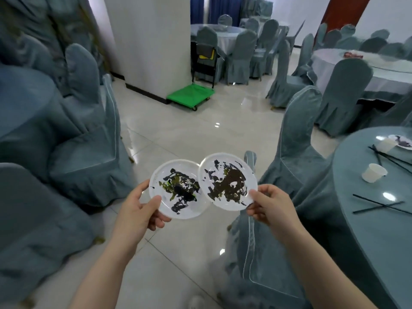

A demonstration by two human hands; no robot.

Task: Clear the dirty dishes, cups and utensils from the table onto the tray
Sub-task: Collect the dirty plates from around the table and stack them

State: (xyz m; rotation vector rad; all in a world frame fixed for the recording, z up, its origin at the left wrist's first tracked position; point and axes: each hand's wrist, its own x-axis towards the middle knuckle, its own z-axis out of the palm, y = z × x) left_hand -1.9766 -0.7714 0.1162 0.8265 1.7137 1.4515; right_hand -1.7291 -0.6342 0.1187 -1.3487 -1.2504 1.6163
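Note:
I hold two dirty clear plastic plates over the tiled floor, side by side with their rims overlapping. My left hand (142,208) grips the left plate (176,190), smeared black and green, by its near-left rim. My right hand (269,204) pinches the right plate (227,181), smeared dark brown, at its near-right rim. On the round table (365,230) at the right lie a tipped white paper cup (374,172), a second cup (385,145), another dirty plate (401,142) and black chopsticks (379,206). No tray is visible.
Covered chairs (296,152) stand between me and the right table, with more covered chairs (89,130) at the left. A green flat trolley (190,97) stands by the white pillar (151,41) ahead. Other set tables fill the back of the hall.

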